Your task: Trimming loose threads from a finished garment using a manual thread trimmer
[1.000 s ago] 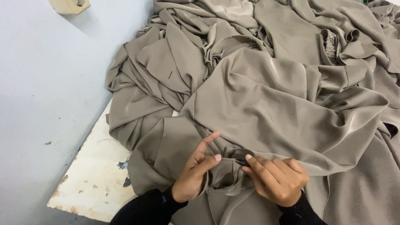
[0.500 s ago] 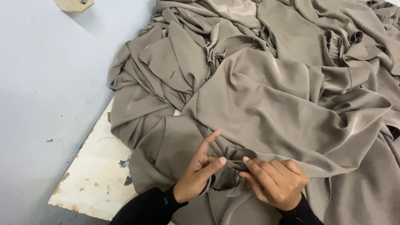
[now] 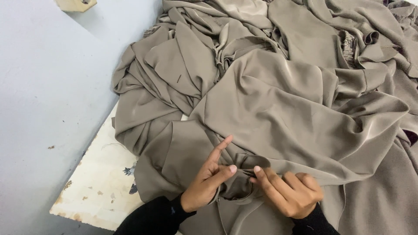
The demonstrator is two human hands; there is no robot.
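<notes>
Pinching a taupe fabric (image 3: 278,113) fold, lower centre of frame, left hand (image 3: 207,182) and right hand (image 3: 289,193); slippery cloth could likely slide loose.

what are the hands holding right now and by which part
Both the left hand and right hand pinch the taupe fabric at a folded edge near its front.

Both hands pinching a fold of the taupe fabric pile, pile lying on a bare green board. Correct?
One thing is off: the board is not green. The head view shows it off-white, stained, with a faint dark floral print. The rest holds: the left hand and right hand pinch a fold of the taupe fabric.
</notes>
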